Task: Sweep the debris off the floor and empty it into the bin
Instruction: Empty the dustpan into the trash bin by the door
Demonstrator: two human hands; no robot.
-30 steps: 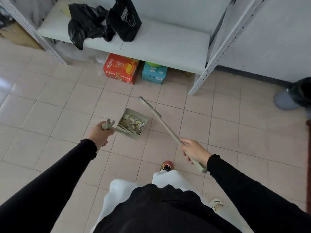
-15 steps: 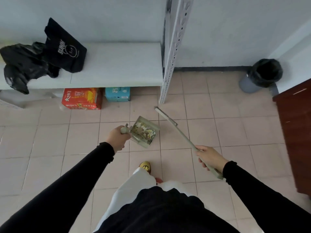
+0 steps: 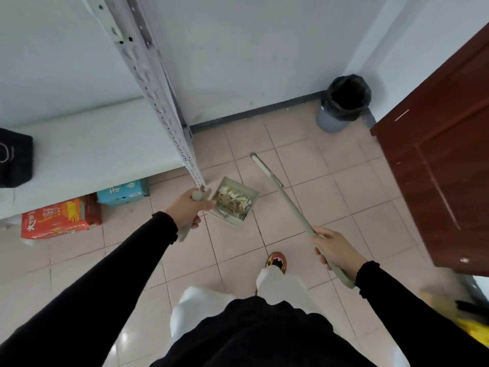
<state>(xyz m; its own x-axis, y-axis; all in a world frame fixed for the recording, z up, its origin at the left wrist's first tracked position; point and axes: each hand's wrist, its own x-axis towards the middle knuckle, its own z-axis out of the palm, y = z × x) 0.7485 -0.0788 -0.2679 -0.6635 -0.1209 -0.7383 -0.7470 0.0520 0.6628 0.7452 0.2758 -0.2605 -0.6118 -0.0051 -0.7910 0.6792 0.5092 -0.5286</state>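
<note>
My left hand [image 3: 185,210] grips the handle of a pale green dustpan [image 3: 251,193], held above the tiled floor. The pan carries a heap of yellow and white paper scraps [image 3: 232,201]. My right hand [image 3: 334,250] is closed around the long pale handle of a broom [image 3: 280,186], which slants up and left to the right of the pan. A grey bin [image 3: 332,120] lined with a black bag stands in the far corner, well beyond both hands.
A white metal shelf post [image 3: 158,96] rises just left of the dustpan. Under the low shelf [image 3: 92,152] lie an orange box [image 3: 58,217] and a blue box [image 3: 123,192]. A dark brown door [image 3: 444,168] stands at the right. My foot [image 3: 276,260] is below the pan.
The view has swung right and closer to the corner; the bin and door now appear nearer. Both hands keep their hold on the dustpan and the broom.
</note>
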